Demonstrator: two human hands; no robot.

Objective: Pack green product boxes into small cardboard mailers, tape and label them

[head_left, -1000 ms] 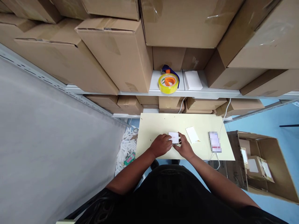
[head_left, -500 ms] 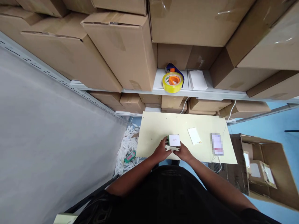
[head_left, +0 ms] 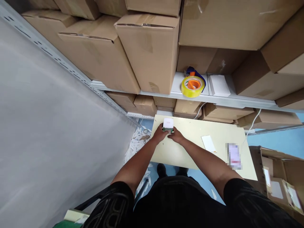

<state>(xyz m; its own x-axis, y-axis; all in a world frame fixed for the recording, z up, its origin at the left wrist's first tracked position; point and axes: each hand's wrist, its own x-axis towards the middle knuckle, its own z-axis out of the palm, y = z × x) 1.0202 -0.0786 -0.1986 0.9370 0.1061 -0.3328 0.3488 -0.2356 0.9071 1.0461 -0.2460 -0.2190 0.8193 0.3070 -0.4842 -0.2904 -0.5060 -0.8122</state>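
Observation:
A small box (head_left: 168, 124), white on top with green sides, sits near the far left corner of the pale yellow table (head_left: 190, 148). My left hand (head_left: 159, 134) grips its left side and my right hand (head_left: 175, 135) grips its right side, fingers curled round it. To the right on the table lie a white card (head_left: 208, 143) and a blurred phone (head_left: 234, 155) with a white cable.
A shelf (head_left: 213, 98) above the table carries a yellow tape roll (head_left: 192, 86), a white box (head_left: 219, 85) and large cardboard boxes (head_left: 147, 50). An open carton (head_left: 280, 180) stands on the floor at the right. White scraps (head_left: 137, 144) litter the floor left of the table.
Both hands have carried the small box from the table's near middle to its far left corner. The view has swung to the left.

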